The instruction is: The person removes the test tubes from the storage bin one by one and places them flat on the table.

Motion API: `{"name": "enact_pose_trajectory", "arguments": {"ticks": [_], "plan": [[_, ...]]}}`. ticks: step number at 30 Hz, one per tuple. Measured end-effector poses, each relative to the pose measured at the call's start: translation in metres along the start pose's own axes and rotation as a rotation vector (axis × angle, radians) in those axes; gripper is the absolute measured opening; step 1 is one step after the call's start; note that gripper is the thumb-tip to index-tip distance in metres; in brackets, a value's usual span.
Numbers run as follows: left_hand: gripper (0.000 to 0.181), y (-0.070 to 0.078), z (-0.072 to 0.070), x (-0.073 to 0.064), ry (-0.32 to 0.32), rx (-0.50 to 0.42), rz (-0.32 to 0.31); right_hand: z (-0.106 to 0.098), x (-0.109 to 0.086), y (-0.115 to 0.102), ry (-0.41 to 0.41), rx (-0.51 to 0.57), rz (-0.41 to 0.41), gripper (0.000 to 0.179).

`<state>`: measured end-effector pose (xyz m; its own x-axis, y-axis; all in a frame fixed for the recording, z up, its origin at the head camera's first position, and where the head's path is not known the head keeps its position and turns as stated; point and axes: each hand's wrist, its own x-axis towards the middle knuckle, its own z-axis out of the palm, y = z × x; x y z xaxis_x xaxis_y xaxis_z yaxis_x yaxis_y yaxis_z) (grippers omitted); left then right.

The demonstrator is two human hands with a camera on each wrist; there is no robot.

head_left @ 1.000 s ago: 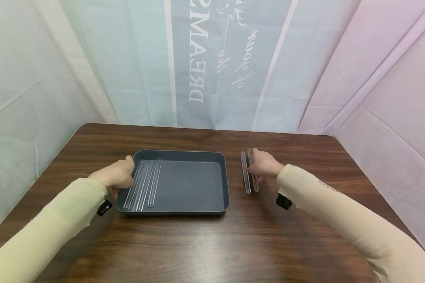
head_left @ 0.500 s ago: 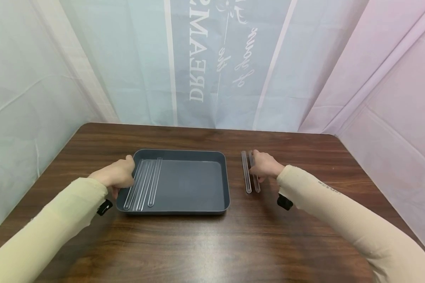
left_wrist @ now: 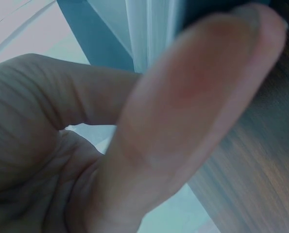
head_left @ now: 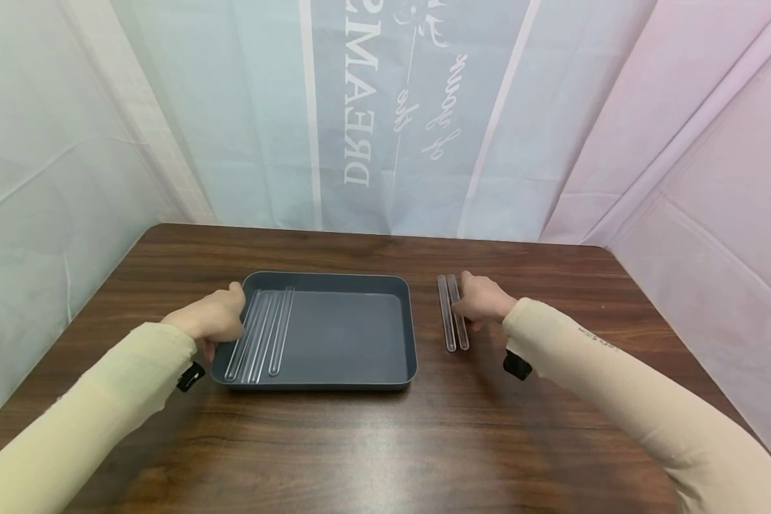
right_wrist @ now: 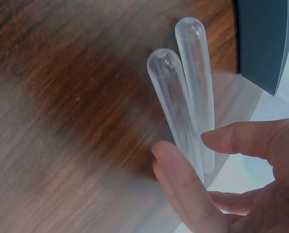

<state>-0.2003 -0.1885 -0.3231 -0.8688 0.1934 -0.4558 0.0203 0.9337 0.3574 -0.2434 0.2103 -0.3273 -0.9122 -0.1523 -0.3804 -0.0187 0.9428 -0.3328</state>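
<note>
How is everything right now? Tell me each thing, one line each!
Tray: open side up on the table.
Tubes in the tray: lying along its left side.
Tube nearer the tray: lying on the table, not held.
Tube farther from the tray: pinched; lifted or not, I can't tell.
Left hand: gripping the tray's left edge.
Right hand: pinching that farther tube.
Cloth: hanging.
</note>
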Motion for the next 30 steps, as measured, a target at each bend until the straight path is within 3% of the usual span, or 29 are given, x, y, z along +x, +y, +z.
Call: {"name": "enact_pose_trajectory", "arguments": {"ticks": [14, 30], "plan": [[0.076, -0.001, 0.0, 0.0, -0.006, 0.006, 0.02, -0.003, -0.006, -0.008, 0.022, 0.0, -0.01, 0.072], [0.076, 0.003, -0.001, -0.001, -0.008, 0.003, 0.006, -0.006, -0.014, -0.032, 0.052, -0.018, -0.114, 0.058]]}}
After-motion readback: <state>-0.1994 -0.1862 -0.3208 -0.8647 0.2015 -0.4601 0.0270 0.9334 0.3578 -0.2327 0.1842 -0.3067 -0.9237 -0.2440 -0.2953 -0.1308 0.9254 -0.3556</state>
